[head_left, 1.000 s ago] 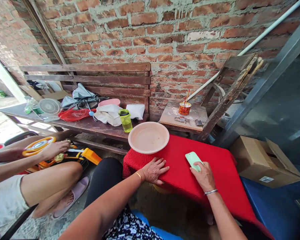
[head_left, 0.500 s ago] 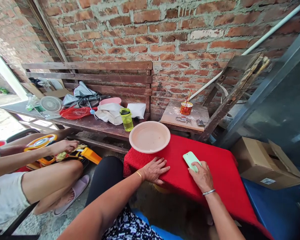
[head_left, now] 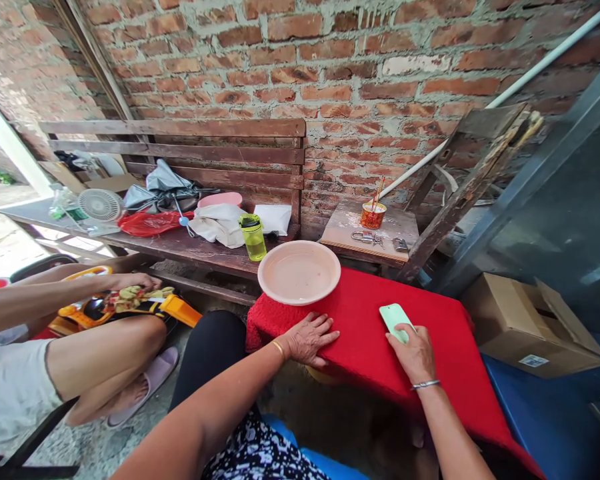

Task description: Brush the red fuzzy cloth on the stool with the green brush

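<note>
At lower centre, the left hand point(head_left: 307, 340) lies flat, fingers spread, on the red cloth point(head_left: 360, 320) over the table, just below the pink basin point(head_left: 299, 272). The right hand point(head_left: 416, 353) clasps a mint-green phone point(head_left: 395, 318) resting on the cloth.

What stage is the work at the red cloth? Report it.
Done: red cloth lies spread, pink basin on its far corner. In hand: left hand presses flat on the cloth; right hand rubs a green block on it. Left: cannot tell.
</note>
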A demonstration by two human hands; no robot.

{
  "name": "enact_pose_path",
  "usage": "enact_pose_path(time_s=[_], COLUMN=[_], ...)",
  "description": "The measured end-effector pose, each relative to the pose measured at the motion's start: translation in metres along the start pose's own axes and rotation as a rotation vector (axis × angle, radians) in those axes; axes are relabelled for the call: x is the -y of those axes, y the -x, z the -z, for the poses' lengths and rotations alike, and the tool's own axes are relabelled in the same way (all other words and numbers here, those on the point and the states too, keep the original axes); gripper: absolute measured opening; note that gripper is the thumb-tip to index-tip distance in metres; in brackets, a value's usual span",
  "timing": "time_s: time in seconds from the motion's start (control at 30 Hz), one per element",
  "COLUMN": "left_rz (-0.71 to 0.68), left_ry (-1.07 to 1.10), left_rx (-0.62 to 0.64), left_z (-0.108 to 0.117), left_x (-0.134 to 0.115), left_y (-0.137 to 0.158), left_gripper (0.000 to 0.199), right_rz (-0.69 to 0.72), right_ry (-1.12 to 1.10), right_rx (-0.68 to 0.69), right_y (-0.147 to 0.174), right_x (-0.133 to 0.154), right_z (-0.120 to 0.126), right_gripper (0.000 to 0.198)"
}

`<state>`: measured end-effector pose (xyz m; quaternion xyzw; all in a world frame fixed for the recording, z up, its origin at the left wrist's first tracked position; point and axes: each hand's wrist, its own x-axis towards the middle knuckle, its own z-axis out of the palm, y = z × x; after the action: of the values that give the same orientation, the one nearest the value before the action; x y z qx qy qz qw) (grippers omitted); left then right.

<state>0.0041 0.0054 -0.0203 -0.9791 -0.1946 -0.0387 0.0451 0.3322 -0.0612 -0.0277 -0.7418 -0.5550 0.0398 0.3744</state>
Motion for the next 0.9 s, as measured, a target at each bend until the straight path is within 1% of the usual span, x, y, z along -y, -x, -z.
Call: enact_pose_path(time_s=[0.07,0.17,0.27,0.37,0.5,0.63,0.9], left_rz=[0.002,0.006,0.005,0.005,0.001,-0.007,-0.009], left_ry=[0.002,0.005,0.001,-0.001,-0.004,-0.009,-0.007], left_rx=[0.003,0.004,0.009,0.008,0.000,-0.009,-0.002], left_z=[0.000,-0.001,-0.002,-0.002,0.000,0.002,0.006], left_x=[0.000,0.000,0.001,0.001,0.000,-0.001,-0.003], left_y=[0.000,0.001,0.001,0.000,0.000,0.000,-0.002], left_gripper=[0.088,0.088,0.088,0.087,0.086,0.082,0.085], right_rz=[0.040,0.045,0.024,-0.028,-0.067,-0.040,-0.006], right_ry=[-0.014,-0.037,-0.028,-0.029,-0.024,-0.010,0.012], right_rx=[0.029,0.052,0.017,-0.007,-0.011,0.000,0.004], right_y=[0.002,0.001,-0.002,-0.005,-0.005,-0.004,-0.004], right_x=[0.007,0.005,-0.006,-0.014,-0.013,-0.008,-0.008], right_z=[-0.002,-0.001,0.003,0.005,0.004,0.003,0.004], right_gripper=[0.037,0.036,0.041,0.048,0.053,0.053,0.053])
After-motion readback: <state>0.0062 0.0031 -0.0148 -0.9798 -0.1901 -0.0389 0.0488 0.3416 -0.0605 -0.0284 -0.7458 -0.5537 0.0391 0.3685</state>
